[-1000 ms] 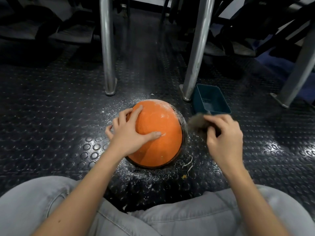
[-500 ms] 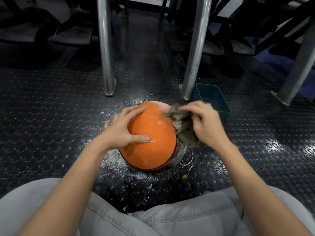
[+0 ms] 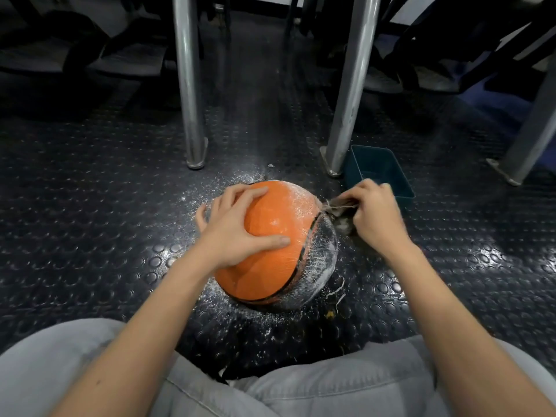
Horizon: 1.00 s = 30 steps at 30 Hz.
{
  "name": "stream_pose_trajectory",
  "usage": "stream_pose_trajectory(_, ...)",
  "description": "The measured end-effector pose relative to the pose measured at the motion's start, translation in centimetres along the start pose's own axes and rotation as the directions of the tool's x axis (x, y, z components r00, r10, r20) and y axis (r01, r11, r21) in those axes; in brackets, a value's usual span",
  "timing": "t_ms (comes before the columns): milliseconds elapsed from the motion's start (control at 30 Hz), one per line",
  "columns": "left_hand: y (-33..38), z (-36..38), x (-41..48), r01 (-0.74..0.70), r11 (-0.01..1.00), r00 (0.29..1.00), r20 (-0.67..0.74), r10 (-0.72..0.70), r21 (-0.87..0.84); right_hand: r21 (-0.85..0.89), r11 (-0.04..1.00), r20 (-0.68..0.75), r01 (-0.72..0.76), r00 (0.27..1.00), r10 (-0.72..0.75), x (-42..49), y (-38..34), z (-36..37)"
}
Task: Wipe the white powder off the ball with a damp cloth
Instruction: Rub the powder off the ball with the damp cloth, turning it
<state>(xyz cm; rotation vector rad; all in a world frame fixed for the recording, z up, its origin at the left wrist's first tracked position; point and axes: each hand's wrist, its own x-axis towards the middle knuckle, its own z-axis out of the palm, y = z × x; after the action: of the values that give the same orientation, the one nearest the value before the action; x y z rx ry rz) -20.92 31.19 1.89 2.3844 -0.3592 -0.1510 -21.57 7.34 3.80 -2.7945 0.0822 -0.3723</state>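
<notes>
Clearly the wiping is only partway done. One ball sits on the floor, its right side white with powder. The left hand lies spread over the ball's top left, steadying it. The right hand, at the ball's right edge, pinches one cloth in curled fingers. Next, I judge, comes a firm sweep down that powdered side. Beyond the ball stand one tub and three metal legs.

Floor: black studded rubber.
Basketball: centre, ringed by white powder.
Tub: teal, 2 o'clock of it.
Metal legs: 11 and 1 o'clock.
Threads: 4 o'clock.
</notes>
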Motion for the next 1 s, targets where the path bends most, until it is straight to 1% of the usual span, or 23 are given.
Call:
stream_pose_trajectory(33,-0.2,-0.3,0.2,-0.011,1.000,1.000,0.015,0.011,-0.024,0.013,1.000,-0.063,-0.022,0.998,0.023,0.1,0.3,-0.6)
stream_pose_trajectory(67,-0.3,-0.5,0.3,-0.020,0.999,0.999,0.034,0.022,-0.038,0.056,0.998,-0.132,-0.005,0.991,0.012,0.1,0.2,-1.1)
stream_pose_trajectory(133,-0.5,-0.9,0.4,-0.043,0.998,0.996,0.074,0.046,-0.046,0.152,0.982,-0.211,0.111,0.974,-0.078,-0.2,-0.9,-1.7)
stream_pose_trajectory(200,-0.8,-1.2,0.3,-0.076,0.995,0.990,0.113,0.084,-0.068,0.224,0.951,-0.137,0.214,0.973,-0.186,-0.5,-1.9,-0.9)
stream_pose_trajectory(233,-0.9,-1.6,0.1,-0.094,0.993,0.986,0.132,0.103,-0.077,0.232,0.948,-0.066,0.220,0.975,-0.210,-0.5,-1.9,0.0)
stream_pose_trajectory(300,-1.2,-1.9,-0.1,-0.115,0.990,0.977,0.170,0.128,-0.082,0.181,0.973,0.035,0.141,0.988,-0.150,-0.4,-0.8,1.4)
stream_pose_trajectory(333,-1.4,-2.1,-0.3,-0.122,0.989,0.976,0.171,0.134,-0.079,0.133,0.987,0.035,0.087,0.995,-0.093,-0.3,-0.2,1.4)
stream_pose_trajectory(400,-1.3,-2.0,-0.5,-0.117,0.990,0.982,0.138,0.127,-0.077,0.114,0.993,-0.062,0.038,0.998,-0.031,-0.3,0.4,0.7)
stream_pose_trajectory(467,-0.7,-1.3,-0.7,-0.067,0.996,0.993,0.091,0.073,-0.063,0.206,0.973,-0.200,0.107,0.978,-0.065,-0.7,-0.4,-0.4)
stream_pose_trajectory(500,-0.3,-0.8,-0.8,-0.046,0.998,0.997,0.067,0.048,-0.037,0.257,0.952,-0.240,0.169,0.965,-0.107,-1.0,-1.0,-0.7)
stream_pose_trajectory(533,0.0,-0.3,-0.9,-0.036,0.999,0.998,0.043,0.037,-0.010,0.289,0.928,-0.242,0.235,0.956,-0.167,-1.2,-1.7,-0.6)
stream_pose_trajectory(567,0.1,0.0,-1.0,-0.035,0.999,0.999,0.029,0.035,0.005,0.302,0.911,-0.197,0.281,0.953,-0.229,-1.4,-2.1,-0.2)
stream_pose_trajectory(600,0.2,0.1,-1.0,-0.036,0.999,0.999,0.027,0.035,0.005,0.297,0.909,-0.116,0.291,0.956,-0.268,-1.3,-2.2,0.5)
stream_pose_trajectory(633,0.1,0.0,-1.0,-0.037,0.999,0.999,0.038,0.037,-0.001,0.281,0.926,-0.025,0.251,0.967,-0.254,-0.9,-1.8,1.2)
stream_pose_trajectory(667,0.0,-0.1,-0.9,-0.037,0.999,0.998,0.052,0.037,-0.009,0.233,0.958,0.033,0.171,0.983,-0.183,-0.4,-1.2,1.4)
stream_pose_trajectory(700,-0.1,-0.3,-0.9,-0.036,0.999,0.997,0.062,0.037,-0.019,0.170,0.980,0.024,0.100,0.994,-0.105,0.0,-0.5,1.5)
stream_pose_trajectory(767,-0.4,-0.4,-0.7,-0.044,0.998,0.995,0.084,0.047,-0.041,0.137,0.990,-0.130,0.043,0.991,-0.025,0.4,0.3,0.6)
stream_pose_trajectory(833,-0.5,-0.6,-0.6,-0.044,0.997,0.993,0.109,0.051,-0.060,0.242,0.963,-0.291,0.119,0.956,-0.045,0.0,0.0,-0.4)
stream_pose_trajectory(867,-0.5,-0.8,-0.5,-0.043,0.997,0.991,0.123,0.051,-0.067,0.311,0.932,-0.320,0.183,0.944,-0.079,-0.2,-0.5,-0.7)
stream_pose_trajectory(900,-0.5,-0.9,-0.4,-0.042,0.996,0.990,0.135,0.051,-0.074,0.368,0.900,-0.299,0.233,0.946,-0.123,-0.3,-0.9,-0.6)
stream_pose_trajectory(933,-0.6,-1.1,-0.4,-0.041,0.996,0.988,0.146,0.053,-0.081,0.394,0.884,-0.230,0.251,0.958,-0.169,-0.4,-1.3,-0.1)
stream_pose_trajectory(967,-0.6,-1.2,-0.3,-0.045,0.995,0.986,0.157,0.058,-0.087,0.390,0.890,-0.128,0.239,0.971,-0.204,-0.3,-1.2,0.8)
stream_pose_trajectory(1000,-0.7,-1.3,-0.3,-0.051,0.995,0.984,0.168,0.065,-0.090,0.359,0.912,-0.033,0.197,0.980,-0.198,0.1,-0.8,1.5)
